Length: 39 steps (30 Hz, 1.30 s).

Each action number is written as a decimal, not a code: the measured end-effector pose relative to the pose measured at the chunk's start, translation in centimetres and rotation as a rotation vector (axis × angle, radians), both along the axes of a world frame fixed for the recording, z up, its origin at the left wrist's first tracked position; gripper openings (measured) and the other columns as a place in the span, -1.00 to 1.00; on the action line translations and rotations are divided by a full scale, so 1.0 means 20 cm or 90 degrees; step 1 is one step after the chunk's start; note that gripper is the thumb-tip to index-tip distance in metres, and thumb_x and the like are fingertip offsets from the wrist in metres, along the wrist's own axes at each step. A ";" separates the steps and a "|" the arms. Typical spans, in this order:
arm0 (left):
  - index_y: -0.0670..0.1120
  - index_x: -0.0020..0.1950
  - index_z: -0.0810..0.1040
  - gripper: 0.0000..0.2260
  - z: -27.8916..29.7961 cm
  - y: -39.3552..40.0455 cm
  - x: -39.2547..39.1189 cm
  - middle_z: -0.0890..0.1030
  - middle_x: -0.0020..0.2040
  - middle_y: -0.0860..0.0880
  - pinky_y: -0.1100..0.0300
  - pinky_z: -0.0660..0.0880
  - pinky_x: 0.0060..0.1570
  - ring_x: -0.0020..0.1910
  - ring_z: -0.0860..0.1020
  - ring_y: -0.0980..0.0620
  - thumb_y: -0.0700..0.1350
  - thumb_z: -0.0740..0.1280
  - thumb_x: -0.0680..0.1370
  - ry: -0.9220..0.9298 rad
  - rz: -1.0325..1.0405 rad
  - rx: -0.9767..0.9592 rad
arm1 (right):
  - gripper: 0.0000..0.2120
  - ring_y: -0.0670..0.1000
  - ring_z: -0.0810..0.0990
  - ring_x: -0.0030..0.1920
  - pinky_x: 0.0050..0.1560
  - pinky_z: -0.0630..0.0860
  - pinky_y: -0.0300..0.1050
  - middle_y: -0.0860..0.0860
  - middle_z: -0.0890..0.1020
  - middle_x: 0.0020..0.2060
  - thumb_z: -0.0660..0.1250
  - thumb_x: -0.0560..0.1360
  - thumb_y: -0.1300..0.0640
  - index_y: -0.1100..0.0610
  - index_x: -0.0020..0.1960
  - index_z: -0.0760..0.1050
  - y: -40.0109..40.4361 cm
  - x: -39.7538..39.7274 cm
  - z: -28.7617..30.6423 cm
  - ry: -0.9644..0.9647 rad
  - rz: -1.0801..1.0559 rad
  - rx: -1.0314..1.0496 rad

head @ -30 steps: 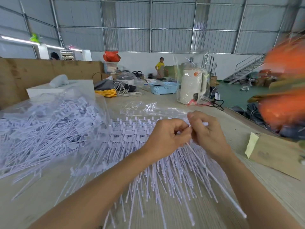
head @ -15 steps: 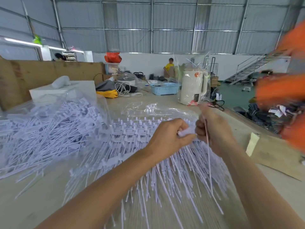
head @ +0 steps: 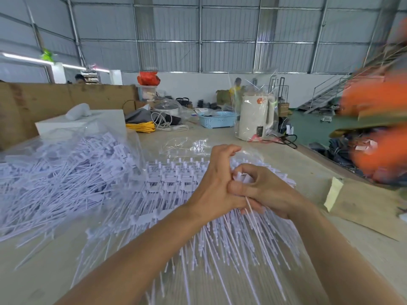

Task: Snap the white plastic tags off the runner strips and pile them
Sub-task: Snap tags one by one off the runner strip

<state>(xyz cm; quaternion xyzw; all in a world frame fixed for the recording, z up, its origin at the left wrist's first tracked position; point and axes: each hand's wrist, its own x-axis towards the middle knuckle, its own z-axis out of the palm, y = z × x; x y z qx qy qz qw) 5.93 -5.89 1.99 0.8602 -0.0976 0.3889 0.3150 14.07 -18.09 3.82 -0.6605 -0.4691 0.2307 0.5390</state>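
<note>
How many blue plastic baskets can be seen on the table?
1. The blue basket stands at the far end of the table, left of the white kettle. Others may be hidden behind clutter.

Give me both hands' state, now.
Left hand: fingers curled, gripping white plastic tags.
Right hand: curled, pinching the same tags, one thin stem trailing down.

One head-worn wide-angle view only, looking forward and down from close above the table (head: 343, 245); forearms entering from the bottom edge, warehouse back wall (head: 198, 82) far ahead, edges bowed. No second view.
</note>
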 end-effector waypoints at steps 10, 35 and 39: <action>0.17 0.26 0.19 -0.19 0.03 0.07 -0.14 0.41 0.09 0.17 0.38 0.38 -0.07 0.03 0.44 0.18 0.33 0.50 0.14 0.174 0.126 0.092 | -0.76 0.01 0.52 -0.51 -0.46 0.47 -0.21 0.05 0.57 -0.44 0.52 0.24 0.22 0.19 -0.18 0.50 -0.01 0.02 0.01 0.092 -0.031 0.121; -0.31 -0.18 0.64 -0.78 0.01 0.07 -0.15 0.48 -0.46 0.16 0.38 0.45 -0.15 -0.35 0.54 0.30 -0.23 0.29 0.56 0.150 -0.040 -0.127 | -0.70 -0.16 0.35 -0.56 -0.55 0.26 -0.32 -0.13 0.47 -0.56 0.29 0.50 0.22 -0.03 -0.36 0.53 -0.10 0.07 0.07 0.031 -0.384 0.437; -0.15 0.27 0.53 -0.69 0.01 0.07 -0.16 0.55 0.07 0.27 0.54 0.37 -0.07 0.00 0.54 0.38 -0.06 0.26 0.58 0.203 -0.024 -0.165 | -0.74 -0.08 0.27 -0.58 -0.54 0.16 -0.32 -0.09 0.40 -0.54 0.27 0.47 0.25 0.02 -0.36 0.39 -0.17 0.11 0.13 0.082 -0.424 0.503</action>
